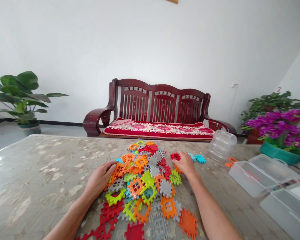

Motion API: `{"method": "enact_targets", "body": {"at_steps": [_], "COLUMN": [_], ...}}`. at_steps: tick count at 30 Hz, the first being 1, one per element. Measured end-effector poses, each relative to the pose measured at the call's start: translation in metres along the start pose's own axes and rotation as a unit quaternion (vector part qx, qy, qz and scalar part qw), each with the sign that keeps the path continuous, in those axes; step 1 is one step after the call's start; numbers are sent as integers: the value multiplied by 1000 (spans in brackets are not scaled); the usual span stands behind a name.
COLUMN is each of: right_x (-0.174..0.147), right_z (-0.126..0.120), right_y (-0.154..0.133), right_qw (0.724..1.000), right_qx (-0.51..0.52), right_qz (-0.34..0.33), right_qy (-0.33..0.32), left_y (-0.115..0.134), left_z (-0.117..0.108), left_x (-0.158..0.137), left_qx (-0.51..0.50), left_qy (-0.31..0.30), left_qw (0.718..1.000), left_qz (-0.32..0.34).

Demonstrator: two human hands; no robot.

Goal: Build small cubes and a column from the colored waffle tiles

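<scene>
A long heap of plastic interlocking building tiles (148, 180) in orange, red, grey, lime green and blue covers the middle of the table. At the heap's left edge rests my left hand (100, 178), fingers stretched out and touching the orange tiles (118, 170). My right hand (186, 163) is on the heap's right side, thumb and fingers closed on a red tile (175, 156). Beneath that hand, an orange tile (178, 169) is partly hidden. Just past its fingers lie blue tiles (199, 158).
Clear stacked containers (222, 145) and open translucent bins (252, 178) stand on the right of the table (52, 173). Orange pieces (231, 162) lie near them. A teal planter of purple flowers (280, 151) is at far right. Beyond the table is a wooden bench (162, 103).
</scene>
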State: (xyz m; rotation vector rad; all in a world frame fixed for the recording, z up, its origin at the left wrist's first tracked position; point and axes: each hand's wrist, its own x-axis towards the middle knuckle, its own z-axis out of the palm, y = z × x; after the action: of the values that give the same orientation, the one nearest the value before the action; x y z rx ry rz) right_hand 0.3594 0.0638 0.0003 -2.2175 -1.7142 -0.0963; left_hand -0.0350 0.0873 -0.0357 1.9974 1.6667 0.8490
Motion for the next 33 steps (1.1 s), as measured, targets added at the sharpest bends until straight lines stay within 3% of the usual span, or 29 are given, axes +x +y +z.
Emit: {"method": "enact_targets", "body": {"at_steps": [6, 11, 15, 18, 22, 28, 33], "right_x": [-1, -3, -7, -10, -12, -10, -5], "right_z": [5, -7, -20, -22, -12, 8, 0], "right_y": [1, -5, -15, -21, -20, -17, -16], "right_qw": [999, 999, 991, 983, 978, 948, 922], "right_qx": [19, 33, 111, 105, 118, 259, 346], "right_qz": [17, 5, -40, -65, -70, -33, 7], "right_qy": [-19, 20, -67, -134, -160, -184, -176], "left_y": [0, 0, 0, 1, 2, 1, 0], "left_z": [-1, -1, -1, -1, -1, -1, 0], "left_x": [-1, -1, 0, 0, -1, 0, 1], "left_qx": [6, -1, -5, -3, 0, -2, -2], "left_qy": [0, 10, 11, 7, 6, 14, 8], "left_qw": [1000, 1000, 1000, 1000, 1000, 1000, 1000], "left_qz": [-4, -1, 2, 3, 2, 4, 1]}}
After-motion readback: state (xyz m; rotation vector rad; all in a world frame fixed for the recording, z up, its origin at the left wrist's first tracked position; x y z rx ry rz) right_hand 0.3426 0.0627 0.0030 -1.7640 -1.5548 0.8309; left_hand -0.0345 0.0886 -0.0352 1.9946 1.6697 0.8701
